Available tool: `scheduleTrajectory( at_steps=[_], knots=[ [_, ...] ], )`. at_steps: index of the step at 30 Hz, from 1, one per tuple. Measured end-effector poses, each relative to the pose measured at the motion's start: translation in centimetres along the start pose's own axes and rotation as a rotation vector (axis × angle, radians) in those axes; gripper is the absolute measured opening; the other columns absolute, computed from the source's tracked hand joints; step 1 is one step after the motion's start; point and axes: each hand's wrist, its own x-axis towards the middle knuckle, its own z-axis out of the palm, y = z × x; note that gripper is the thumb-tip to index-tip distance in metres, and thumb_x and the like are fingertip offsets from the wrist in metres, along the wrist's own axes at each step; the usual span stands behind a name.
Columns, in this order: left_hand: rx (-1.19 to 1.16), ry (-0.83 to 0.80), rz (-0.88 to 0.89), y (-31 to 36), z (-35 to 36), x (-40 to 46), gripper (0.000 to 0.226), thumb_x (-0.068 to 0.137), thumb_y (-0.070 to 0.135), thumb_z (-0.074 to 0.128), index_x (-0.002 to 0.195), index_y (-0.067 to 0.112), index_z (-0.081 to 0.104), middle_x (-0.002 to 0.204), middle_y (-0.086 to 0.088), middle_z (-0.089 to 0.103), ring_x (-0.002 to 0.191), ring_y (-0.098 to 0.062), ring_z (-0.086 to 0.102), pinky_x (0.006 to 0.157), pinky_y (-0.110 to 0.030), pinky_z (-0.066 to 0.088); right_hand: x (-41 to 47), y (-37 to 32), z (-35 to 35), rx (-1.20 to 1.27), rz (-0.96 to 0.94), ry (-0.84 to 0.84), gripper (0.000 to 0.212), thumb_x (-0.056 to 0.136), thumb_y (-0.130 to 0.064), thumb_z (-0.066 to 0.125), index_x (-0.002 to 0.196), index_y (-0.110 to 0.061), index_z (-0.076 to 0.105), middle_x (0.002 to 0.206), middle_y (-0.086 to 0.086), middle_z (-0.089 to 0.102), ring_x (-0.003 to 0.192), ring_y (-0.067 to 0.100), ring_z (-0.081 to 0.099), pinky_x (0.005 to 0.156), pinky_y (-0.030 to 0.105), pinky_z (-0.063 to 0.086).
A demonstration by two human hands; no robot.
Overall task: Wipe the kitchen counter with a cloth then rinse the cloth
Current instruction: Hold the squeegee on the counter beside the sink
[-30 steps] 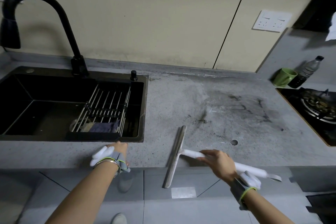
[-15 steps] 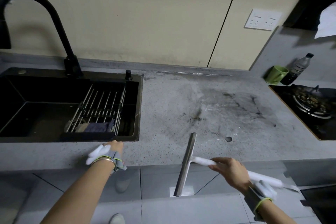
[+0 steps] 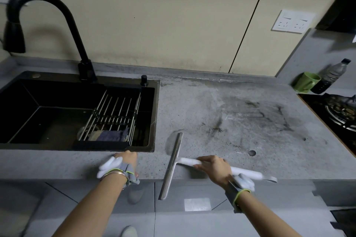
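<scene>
My right grip (image 3: 212, 168) wraps the squeegee (image 3: 174, 161) handle beside the sink (image 3: 157, 113), left grip (image 3: 126, 161) rests flat on the table (image 3: 240, 121); keep the blade flush; the cloth (image 3: 111, 135) waits in the sink.

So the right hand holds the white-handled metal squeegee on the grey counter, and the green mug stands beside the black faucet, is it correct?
Not fully. The right hand does hold the white-handled metal squeegee on the grey counter, but the head view shows the green mug beside the clear plastic bottle, far from the black faucet.
</scene>
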Motion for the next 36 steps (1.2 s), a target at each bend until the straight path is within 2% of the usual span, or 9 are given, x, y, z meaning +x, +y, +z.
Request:
scheduleTrajectory(
  at_steps=[4,6,10,13,15,19,25,31,36],
  knots=[
    [-0.007,-0.045,-0.003,0.1,0.0,0.8,0.043,0.069,0.035,0.078,0.105,0.017,0.064,0.108,-0.004,0.069,0.08,-0.019,0.06,0.067,-0.025,0.047,1.4,-2.4,0.6,0.003,-0.013,-0.023,0.036,0.087,-0.053,0.055,0.118,-0.035,0.062,0.113,-0.008,0.067,0.102,0.015,0.06,0.097,0.031,0.038],
    [-0.029,-0.047,-0.014,0.2,0.3,1.1,0.048,0.071,0.033,0.077,0.113,0.014,0.065,0.11,-0.007,0.069,0.087,-0.022,0.065,0.074,-0.029,0.053,1.7,-3.2,0.8,-0.009,-0.025,-0.019,0.036,0.087,-0.054,0.054,0.117,-0.036,0.062,0.112,-0.007,0.068,0.101,0.016,0.06,0.096,0.03,0.036],
    [-0.012,-0.024,-0.014,0.1,0.4,1.1,0.054,0.065,0.039,0.079,0.111,0.015,0.067,0.089,0.002,0.065,0.073,-0.018,0.056,0.064,-0.027,0.047,1.2,-3.0,0.4,0.024,-0.026,0.009,0.033,0.086,-0.051,0.057,0.115,-0.035,0.064,0.109,-0.007,0.069,0.099,0.016,0.061,0.094,0.03,0.037],
    [-0.014,-0.014,-0.013,0.0,0.5,1.2,0.051,0.063,0.042,0.078,0.105,0.016,0.068,0.079,0.003,0.057,0.067,-0.018,0.051,0.06,-0.026,0.043,0.2,-1.2,-0.6,0.044,0.008,0.007,0.03,0.085,-0.051,0.06,0.111,-0.037,0.066,0.103,-0.007,0.071,0.095,0.015,0.063,0.092,0.029,0.043],
    [-0.009,-0.015,-0.015,0.1,0.5,1.3,0.047,0.063,0.042,0.077,0.102,0.019,0.067,0.082,0.003,0.063,0.067,-0.018,0.053,0.06,-0.025,0.044,-0.9,0.7,-1.4,0.043,0.029,0.016,0.028,0.084,-0.052,0.06,0.108,-0.038,0.067,0.097,-0.01,0.072,0.086,0.011,0.064,0.084,0.026,0.045],
    [0.0,-0.004,-0.018,0.0,0.7,1.4,0.051,0.061,0.043,0.077,0.103,0.016,0.067,0.078,0.003,0.062,0.066,-0.019,0.055,0.059,-0.026,0.045,-3.7,4.3,-2.9,0.032,0.108,0.071,0.023,0.081,-0.056,0.062,0.1,-0.044,0.068,0.082,-0.017,0.066,0.074,0.006,0.06,0.067,0.023,0.038],
    [-0.032,-0.048,-0.028,0.1,0.7,1.7,0.047,0.066,0.041,0.078,0.104,0.015,0.068,0.092,-0.001,0.072,0.073,-0.02,0.063,0.062,-0.025,0.047,-7.2,8.1,-4.1,0.056,0.204,0.106,0.005,0.08,-0.05,0.066,0.083,-0.048,0.066,0.074,-0.009,0.068,0.075,0.012,0.063,0.068,0.025,0.043],
    [-0.048,-0.03,-0.043,0.1,0.9,1.5,0.047,0.061,0.044,0.078,0.1,0.019,0.068,0.087,0.001,0.071,0.069,-0.018,0.061,0.061,-0.025,0.048,-7.5,8.1,-3.7,0.03,0.202,0.106,0.012,0.081,-0.049,0.065,0.092,-0.043,0.069,0.073,-0.01,0.067,0.074,0.011,0.062,0.066,0.023,0.041],
    [-0.085,-0.042,-0.031,0.0,0.4,1.0,0.039,0.068,0.038,0.078,0.101,0.019,0.07,0.071,0.008,0.06,0.061,-0.012,0.055,0.046,-0.014,0.037,-6.1,6.3,-2.6,-0.008,0.132,0.076,0.021,0.084,-0.051,0.061,0.102,-0.043,0.067,0.076,-0.016,0.064,0.072,0.006,0.057,0.069,0.025,0.036]
  ],
)
